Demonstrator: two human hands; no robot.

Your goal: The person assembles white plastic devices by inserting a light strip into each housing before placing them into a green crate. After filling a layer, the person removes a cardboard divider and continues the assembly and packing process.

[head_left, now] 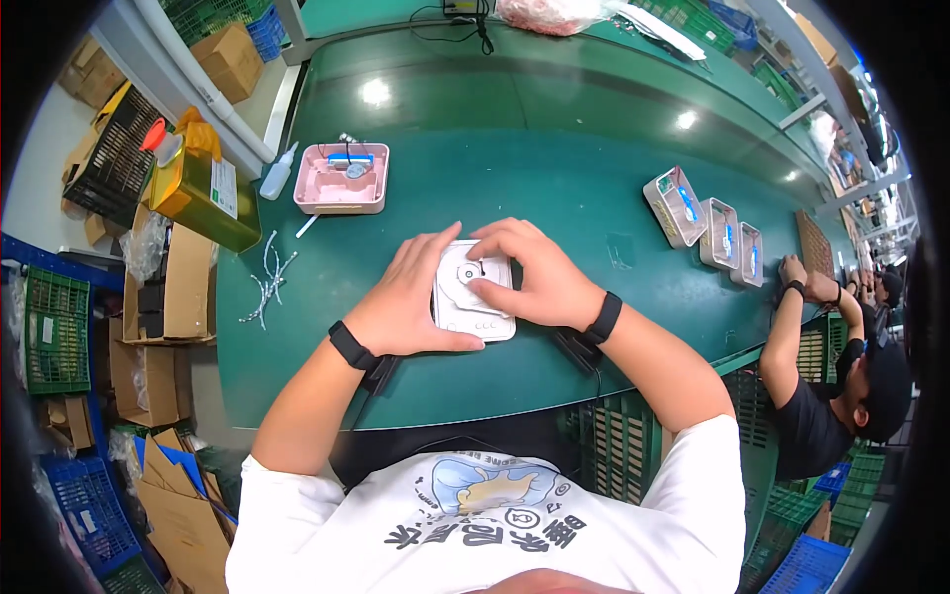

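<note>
A white, rounded, box-shaped plastic casing (492, 326) lies on the green bench right in front of me. On its face is a raised part with a round disc (468, 274) and a small dark spot beside it. My left hand (408, 295) braces the casing's left side, the thumb along its near edge. Curled over the right side is my right hand (542, 277), with its thumb and index finger bent in toward the disc. Whether a small part sits between those fingertips I cannot tell. Both wrists wear black bands.
A pink open housing (341, 194) with wires stands ahead left, near a small squeeze bottle (279, 172) and a yellow can (205, 194). Loose white wires (267, 281) lie left. Several open housings (719, 235) line the right, where a co-worker (826, 386) sits.
</note>
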